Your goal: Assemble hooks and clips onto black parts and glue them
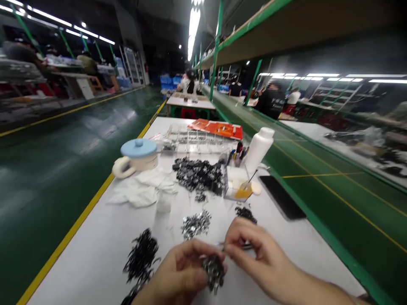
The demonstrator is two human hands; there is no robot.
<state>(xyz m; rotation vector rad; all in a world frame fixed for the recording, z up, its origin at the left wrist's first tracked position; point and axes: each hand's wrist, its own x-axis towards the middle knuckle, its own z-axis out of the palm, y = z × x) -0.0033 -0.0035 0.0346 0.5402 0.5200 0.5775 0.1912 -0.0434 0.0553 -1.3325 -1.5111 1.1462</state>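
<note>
Left hand (178, 271) is holding the clump (213, 271) of small dark, shiny parts, fingers and thumb closing around it, low over the near end of the table (89, 254). Right hand (257, 252) is hovering just beside it, thumb and index tips coming together at the clump's upper right; can't tell what is sitting between those tips. A thin grey item (247, 245) is showing under the right hand's curled fingers, mostly hidden.

Black strips (141, 254) are lying left of the left hand. Silver bits (196, 224) are lying just beyond both hands. A small black pile (246, 213) is sitting right behind the right hand. The big dark pile (200, 174) is spreading mid-table, with the clear box (237, 185) standing against its right side, holding white and yellow stuff.

Bottle (259, 148) is standing behind the box, phone (281, 197) lying to the right. Mug (140, 159) is wearing a blue lid at left; white cloth (138, 190) is lying in front of it.
</note>
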